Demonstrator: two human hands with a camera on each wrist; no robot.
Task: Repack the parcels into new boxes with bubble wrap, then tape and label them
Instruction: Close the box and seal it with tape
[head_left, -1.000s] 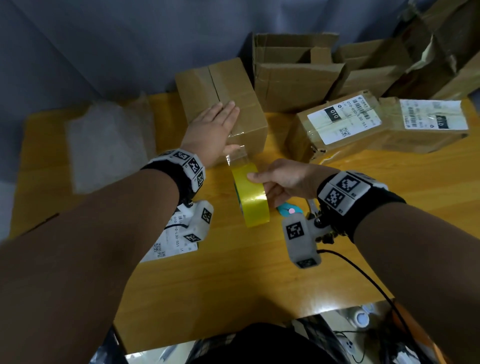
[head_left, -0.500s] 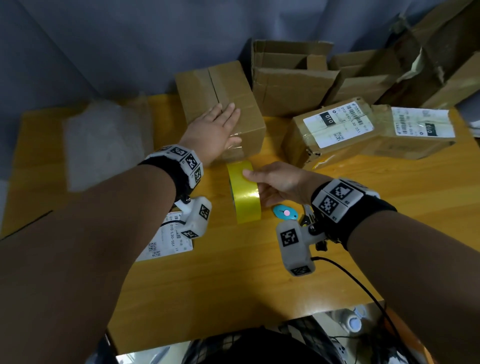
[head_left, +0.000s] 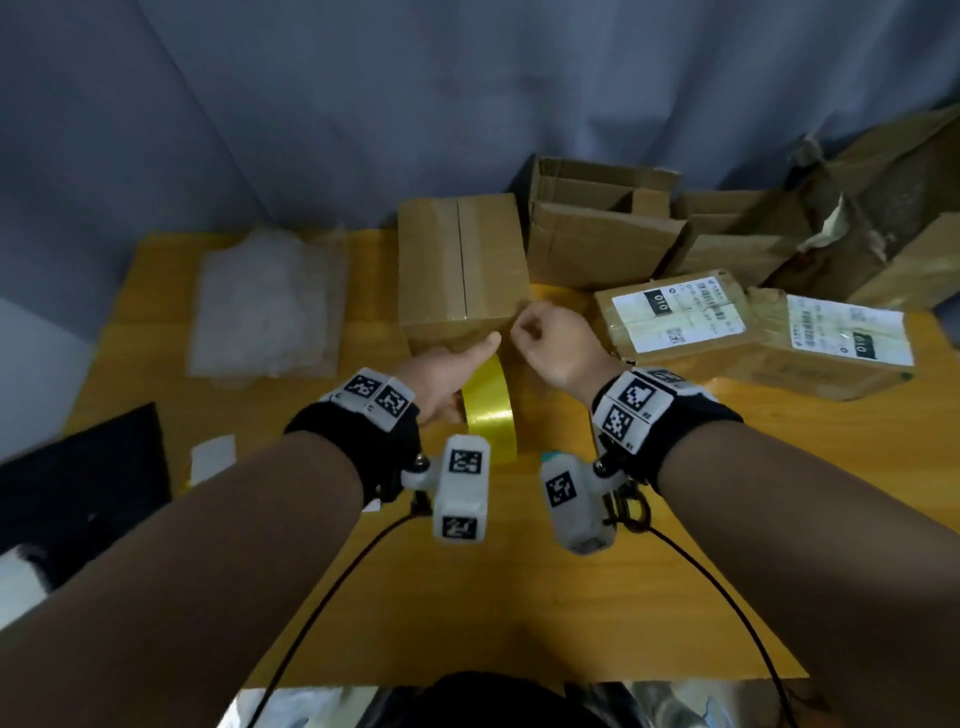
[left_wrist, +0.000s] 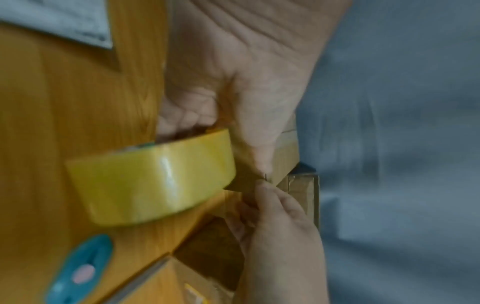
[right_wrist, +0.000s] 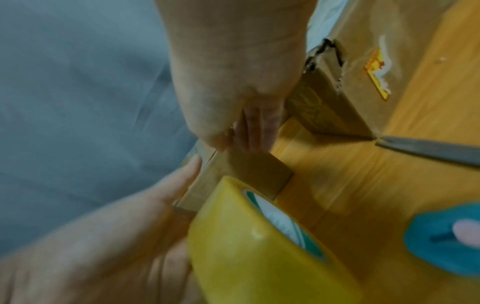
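Item: tape roll (head_left: 487, 413), yellow, standing on edge on the wooden table (head_left: 519, 597), its flat faces turned left and right, directly in front of the closed cardboard box (head_left: 460, 267). The box sits just beyond the roll, its taped centre seam running away from the person.

Left hand (head_left: 444, 376): grips the roll from its left side, fingers curled into the core as the left wrist view shows, thumb stretched forward along the top toward the box's near face.

Right hand (head_left: 548, 338): fingers curled, fingertips pinched together at the box's near right corner, touching the left thumb tip. It appears to pinch the free end of the tape; the strip itself is too clear and blurred to confirm.

Key relation: the roll lies between the person and the box, in line with the box's seam; the right hand is the nearer to the box corner, the left the nearer to the roll. Any further strip would likely be drawn from the roll toward the box.

Change from a second ago: the left hand, then flat on the box top, has come down onto the roll; the right hand, then holding the roll, has moved up to the box corner.

Also present: bubble wrap (head_left: 267, 306) at left, labelled parcels (head_left: 675, 317) at right, a blue cutter (right_wrist: 446, 236) beside the roll.
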